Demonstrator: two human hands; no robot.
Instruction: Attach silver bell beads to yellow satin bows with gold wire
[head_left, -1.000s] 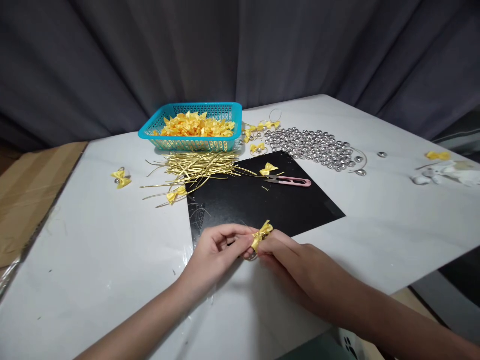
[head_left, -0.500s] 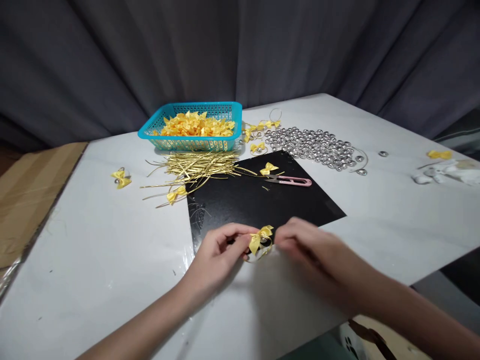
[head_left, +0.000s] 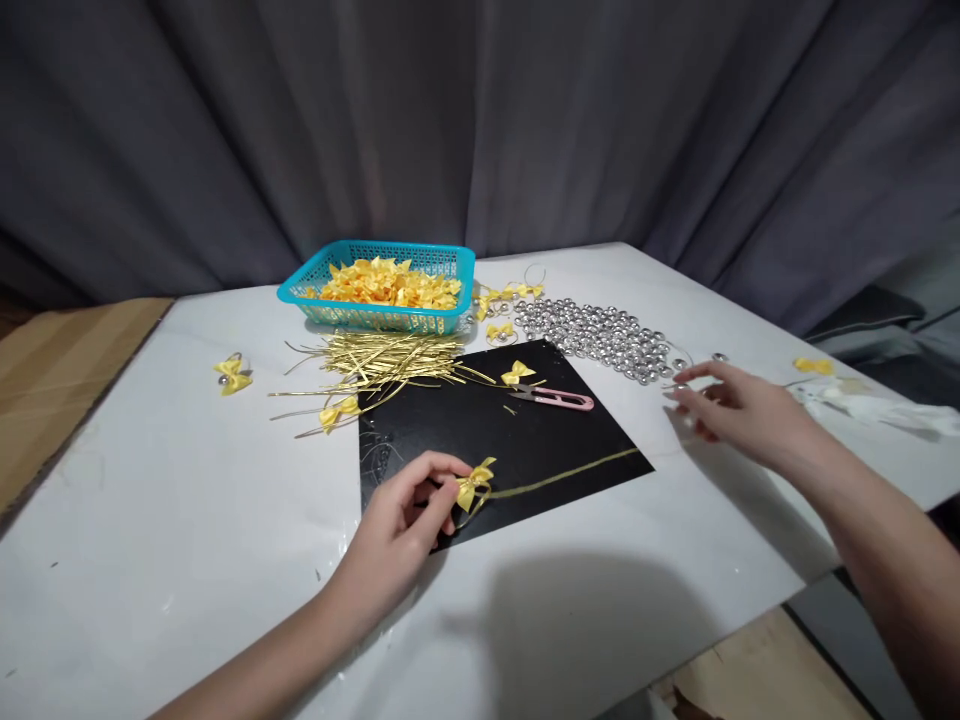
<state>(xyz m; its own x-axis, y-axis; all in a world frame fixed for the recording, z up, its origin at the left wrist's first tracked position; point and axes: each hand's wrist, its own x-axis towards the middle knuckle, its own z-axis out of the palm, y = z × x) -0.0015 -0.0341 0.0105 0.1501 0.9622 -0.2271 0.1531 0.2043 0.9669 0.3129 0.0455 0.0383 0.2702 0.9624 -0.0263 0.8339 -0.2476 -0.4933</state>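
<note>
My left hand (head_left: pixel 401 525) pinches a small yellow ribbon bow (head_left: pixel 474 484) at the near edge of a black mat (head_left: pixel 495 430). A long gold twist wire (head_left: pixel 574 472) trails from the bow across the mat to the right. My right hand (head_left: pixel 739 410) is stretched out to the right, fingers apart and holding nothing, with its fingertips at the near edge of a heap of silver bells (head_left: pixel 600 338). One loose bell (head_left: pixel 679 364) lies just by the fingertips.
A teal basket (head_left: pixel 382 290) full of yellow bows stands at the back. A pile of gold wires (head_left: pixel 382 358) lies before it. Pink thread snips (head_left: pixel 555 399) rest on the mat beside a bow (head_left: pixel 517 373). Stray bows (head_left: pixel 232 374) dot the white table (head_left: pixel 187 500); cardboard (head_left: pixel 52 370) lies left.
My right hand let go of the bow and swept right to the silver bells. The wire now lies stretched out from the bow. The view shifted, so everything sits lower in frame.
</note>
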